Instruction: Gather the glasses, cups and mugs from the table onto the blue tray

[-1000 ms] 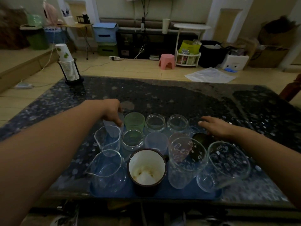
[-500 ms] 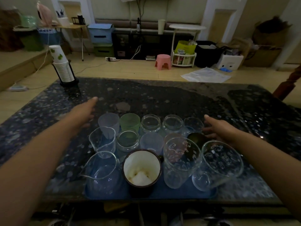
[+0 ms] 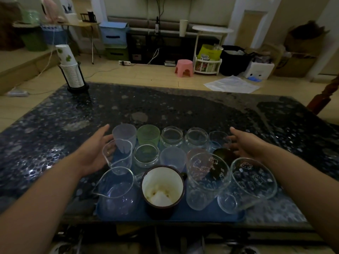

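The blue tray (image 3: 183, 215) lies at the near edge of the dark table, packed with several vessels. A frosted cup (image 3: 124, 134), a green cup (image 3: 148, 133) and small clear jars (image 3: 172, 136) form its far row. A dark mug with a white inside (image 3: 162, 187) stands in front, between a clear jug (image 3: 117, 189) and printed glass cups (image 3: 207, 178). My left hand (image 3: 95, 151) is at the tray's left side, fingers straight beside the frosted cup. My right hand (image 3: 245, 143) hovers at the right side, fingers straight, holding nothing.
A stack of paper cups in a black holder (image 3: 70, 70) stands at the table's far left corner. The dark speckled tabletop (image 3: 174, 107) stretches beyond the tray. A pink stool (image 3: 184, 67) and boxes are on the floor past the table.
My left hand let go of the frosted cup in the far row, swung out left, then came back beside the tray. My right hand lifted off the cups and drew slightly right.
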